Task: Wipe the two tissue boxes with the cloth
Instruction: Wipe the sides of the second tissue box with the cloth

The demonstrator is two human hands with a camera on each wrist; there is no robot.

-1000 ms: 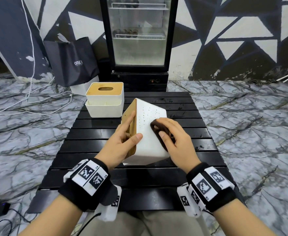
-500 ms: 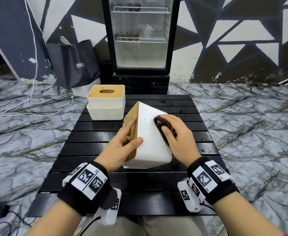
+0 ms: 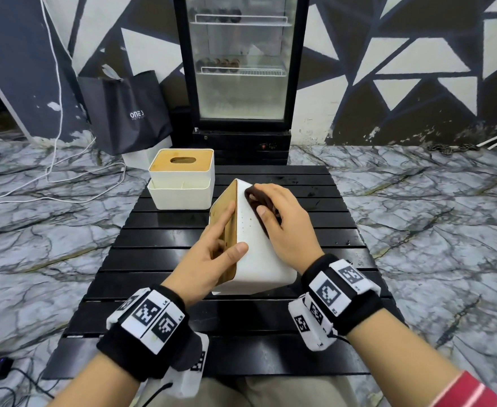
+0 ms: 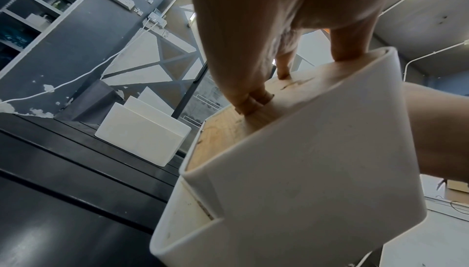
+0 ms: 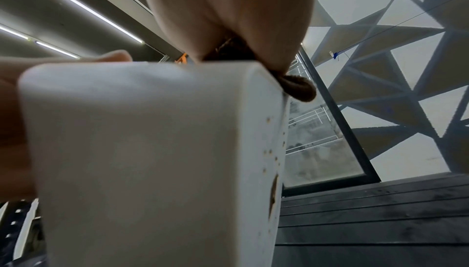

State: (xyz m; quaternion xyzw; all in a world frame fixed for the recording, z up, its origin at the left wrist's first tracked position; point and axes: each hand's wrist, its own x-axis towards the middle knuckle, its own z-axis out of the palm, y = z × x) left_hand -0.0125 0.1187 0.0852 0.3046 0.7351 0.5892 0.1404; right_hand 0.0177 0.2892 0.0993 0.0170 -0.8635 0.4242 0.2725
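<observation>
1. The near tissue box (image 3: pixel 257 259) is tipped on its side on the black slatted worktop (image 3: pixel 159 239), its wooden lid facing left and its white underside turned up and to the right.
2. The left hand (image 3: pixel 209 259) grasps this box: its thumb lies on the white face near the lid edge, its index finger stretches along the wooden lid, and in the left wrist view the other fingertips (image 4: pixel 253 100) press into the lid around the slot.
3. The right hand (image 3: pixel 282 224) presses a dark brown cloth (image 3: pixel 254 201) against the upper part of the white face, fingers curled over the cloth; in the right wrist view a fold of it (image 5: pixel 296 88) pokes out past the box's top corner.
4. The white face carries small brown specks (image 3: pixel 246 221), and the right wrist view shows a larger brown smear (image 5: pixel 274 191) lower on the box's edge.
5. The second tissue box (image 3: pixel 182 179) stands upright at the far left of the worktop, wooden lid up, apart from both hands.
6. Behind the worktop are a glass-door fridge (image 3: pixel 241 69) and a black bag (image 3: pixel 124 113) on the marble floor.
</observation>
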